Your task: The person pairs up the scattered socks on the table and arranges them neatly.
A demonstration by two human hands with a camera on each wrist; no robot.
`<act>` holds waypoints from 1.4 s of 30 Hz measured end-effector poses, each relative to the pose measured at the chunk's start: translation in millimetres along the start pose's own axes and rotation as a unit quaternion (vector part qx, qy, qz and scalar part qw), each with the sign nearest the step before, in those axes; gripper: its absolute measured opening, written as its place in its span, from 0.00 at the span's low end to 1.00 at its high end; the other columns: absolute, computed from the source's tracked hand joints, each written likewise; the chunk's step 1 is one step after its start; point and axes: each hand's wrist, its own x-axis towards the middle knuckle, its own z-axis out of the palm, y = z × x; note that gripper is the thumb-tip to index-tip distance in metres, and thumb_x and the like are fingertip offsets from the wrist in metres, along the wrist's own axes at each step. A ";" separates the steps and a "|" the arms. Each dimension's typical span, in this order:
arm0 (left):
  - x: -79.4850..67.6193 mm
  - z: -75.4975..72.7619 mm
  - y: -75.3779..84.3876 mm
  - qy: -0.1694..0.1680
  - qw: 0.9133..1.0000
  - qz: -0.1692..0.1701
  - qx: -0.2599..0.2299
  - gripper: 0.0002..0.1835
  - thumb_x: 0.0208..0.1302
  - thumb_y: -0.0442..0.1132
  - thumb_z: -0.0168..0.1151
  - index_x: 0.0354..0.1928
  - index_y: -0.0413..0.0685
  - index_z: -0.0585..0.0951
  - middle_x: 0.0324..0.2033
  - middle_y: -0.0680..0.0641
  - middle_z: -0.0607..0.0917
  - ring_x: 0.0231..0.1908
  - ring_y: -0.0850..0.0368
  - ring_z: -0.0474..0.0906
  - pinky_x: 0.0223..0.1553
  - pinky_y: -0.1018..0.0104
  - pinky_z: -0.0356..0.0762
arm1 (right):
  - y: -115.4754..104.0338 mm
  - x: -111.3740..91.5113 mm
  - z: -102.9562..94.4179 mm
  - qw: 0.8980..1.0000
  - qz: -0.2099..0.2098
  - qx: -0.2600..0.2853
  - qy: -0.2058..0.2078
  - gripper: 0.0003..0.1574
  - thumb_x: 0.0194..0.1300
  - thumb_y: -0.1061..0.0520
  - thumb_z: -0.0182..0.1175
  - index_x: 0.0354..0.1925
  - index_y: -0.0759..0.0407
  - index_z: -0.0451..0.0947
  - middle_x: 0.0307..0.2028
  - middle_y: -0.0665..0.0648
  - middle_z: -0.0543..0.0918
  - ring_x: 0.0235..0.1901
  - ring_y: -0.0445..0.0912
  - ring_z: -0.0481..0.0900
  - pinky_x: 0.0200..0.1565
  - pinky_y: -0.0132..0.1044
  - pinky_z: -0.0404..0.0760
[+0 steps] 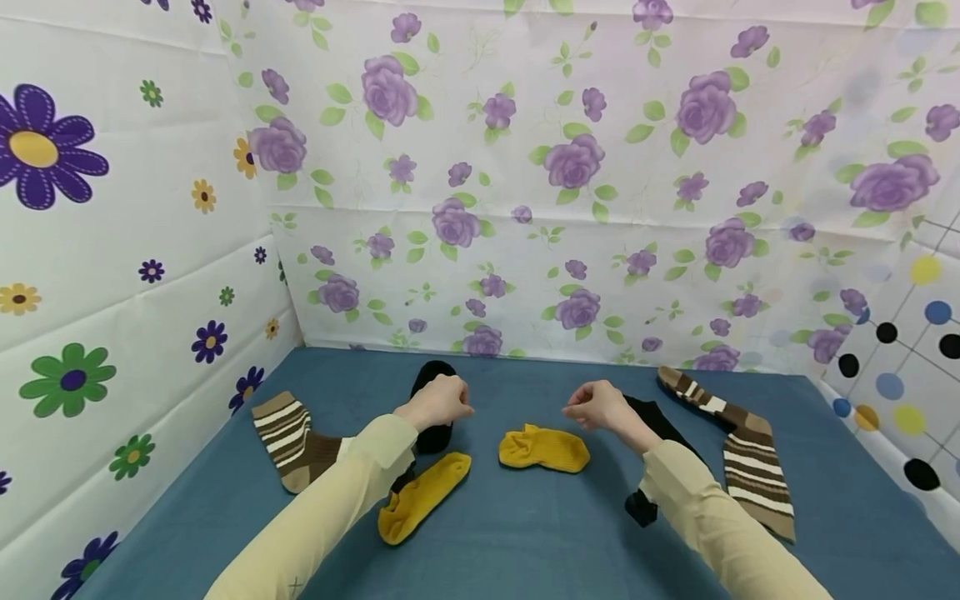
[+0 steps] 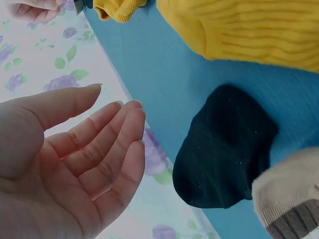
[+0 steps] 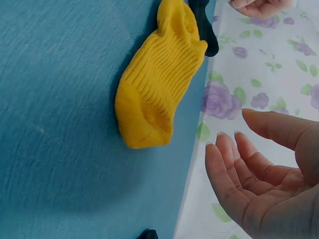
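Observation:
Above the blue table, my left hand (image 1: 438,400) hovers over a black sock (image 1: 432,439), its fingers relaxed and holding nothing. In the left wrist view that black sock (image 2: 224,149) lies beyond the fingertips. One yellow sock (image 1: 424,498) lies slantwise below the left hand. A second yellow sock (image 1: 545,448) lies in the middle, left of and below my right hand (image 1: 598,406). The right hand is raised with loosely bent fingers and nothing between them. Another black sock (image 1: 660,422) lies partly hidden under the right wrist and sleeve.
A brown and white striped sock (image 1: 285,433) lies at the left, partly covered by the left sleeve. Its striped lookalike (image 1: 756,462) lies at the right. Flowered sheets (image 1: 517,167) hang along the table's back and sides.

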 end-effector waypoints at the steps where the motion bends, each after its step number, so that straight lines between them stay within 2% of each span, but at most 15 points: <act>1: -0.8 -0.8 -0.7 -0.001 1.000 -0.001 0.000 0.07 0.59 0.35 0.61 0.24 0.41 0.78 0.18 0.42 0.78 0.23 0.45 0.78 0.19 0.66 0.71 | -1.4 0.0 0.2 1.000 0.000 0.000 0.000 0.07 0.58 0.62 0.62 0.33 0.66 0.77 0.28 0.61 0.78 0.31 0.57 0.78 0.33 0.43 0.78; 4: -3.2 -2.8 -2.5 -0.002 1.000 -0.007 0.004 0.07 0.59 0.35 0.61 0.27 0.39 0.79 0.19 0.42 0.79 0.23 0.45 0.78 0.19 0.66 0.71 | -5.1 -0.1 0.5 1.000 -0.005 -0.005 0.001 0.07 0.58 0.62 0.62 0.33 0.66 0.77 0.28 0.61 0.78 0.31 0.56 0.78 0.33 0.43 0.78; 12: -8.6 -5.3 -8.9 -0.002 0.999 -0.035 0.023 0.07 0.59 0.36 0.62 0.26 0.41 0.78 0.17 0.46 0.78 0.22 0.50 0.77 0.20 0.67 0.71 | -10.2 1.0 4.1 1.000 -0.012 -0.002 0.000 0.06 0.58 0.62 0.61 0.33 0.66 0.77 0.28 0.60 0.78 0.32 0.57 0.78 0.33 0.43 0.78; 17: -13.7 -6.3 -11.3 -0.003 0.999 -0.038 0.024 0.07 0.59 0.37 0.62 0.26 0.41 0.79 0.17 0.45 0.78 0.23 0.47 0.78 0.20 0.66 0.71 | -12.0 1.6 6.7 0.999 -0.045 0.005 -0.006 0.06 0.59 0.62 0.61 0.33 0.65 0.77 0.28 0.61 0.78 0.31 0.57 0.78 0.32 0.43 0.78; 21: -17.6 -7.8 -14.7 -0.003 0.999 -0.048 0.020 0.08 0.59 0.37 0.62 0.24 0.43 0.77 0.18 0.45 0.78 0.23 0.47 0.78 0.19 0.66 0.71 | -13.1 2.0 8.8 0.997 -0.074 0.012 -0.015 0.06 0.60 0.62 0.60 0.34 0.65 0.77 0.27 0.57 0.78 0.29 0.54 0.77 0.33 0.43 0.78; 23: -19.6 -8.4 -17.2 -0.003 0.999 -0.048 0.021 0.08 0.59 0.37 0.62 0.24 0.43 0.76 0.18 0.45 0.78 0.23 0.48 0.77 0.19 0.66 0.70 | -14.0 2.2 10.0 0.996 -0.081 0.014 -0.017 0.06 0.60 0.61 0.60 0.35 0.64 0.77 0.27 0.55 0.78 0.29 0.54 0.77 0.32 0.43 0.77; 28: -25.1 -8.7 -24.3 -0.007 0.999 -0.043 0.027 0.08 0.59 0.37 0.61 0.24 0.45 0.76 0.18 0.46 0.77 0.22 0.49 0.77 0.19 0.66 0.70 | -17.1 2.7 12.9 0.995 -0.094 0.009 -0.018 0.06 0.60 0.61 0.60 0.35 0.63 0.77 0.31 0.60 0.79 0.28 0.51 0.77 0.30 0.38 0.77; 34: -32.5 -8.7 -32.8 -0.011 0.998 -0.051 0.022 0.07 0.59 0.36 0.61 0.25 0.44 0.76 0.18 0.45 0.77 0.22 0.49 0.76 0.21 0.65 0.71 | -19.8 3.7 15.8 0.996 -0.092 0.006 -0.018 0.06 0.60 0.60 0.61 0.35 0.62 0.78 0.31 0.60 0.79 0.27 0.46 0.76 0.32 0.41 0.77; 37: -35.3 -9.1 -35.5 -0.012 0.998 -0.047 0.026 0.08 0.59 0.36 0.61 0.24 0.44 0.76 0.18 0.46 0.77 0.20 0.52 0.75 0.21 0.65 0.71 | -19.8 4.4 16.7 0.995 -0.100 0.001 -0.019 0.05 0.60 0.59 0.61 0.35 0.61 0.78 0.31 0.57 0.79 0.28 0.46 0.76 0.33 0.42 0.77; 42: -38.6 -8.9 -40.4 -0.018 0.999 -0.034 0.034 0.08 0.59 0.36 0.61 0.23 0.44 0.76 0.17 0.49 0.76 0.18 0.57 0.72 0.22 0.65 0.70 | -19.2 5.5 19.5 0.992 -0.123 0.006 -0.037 0.05 0.60 0.59 0.60 0.35 0.61 0.78 0.31 0.59 0.79 0.30 0.45 0.77 0.33 0.41 0.77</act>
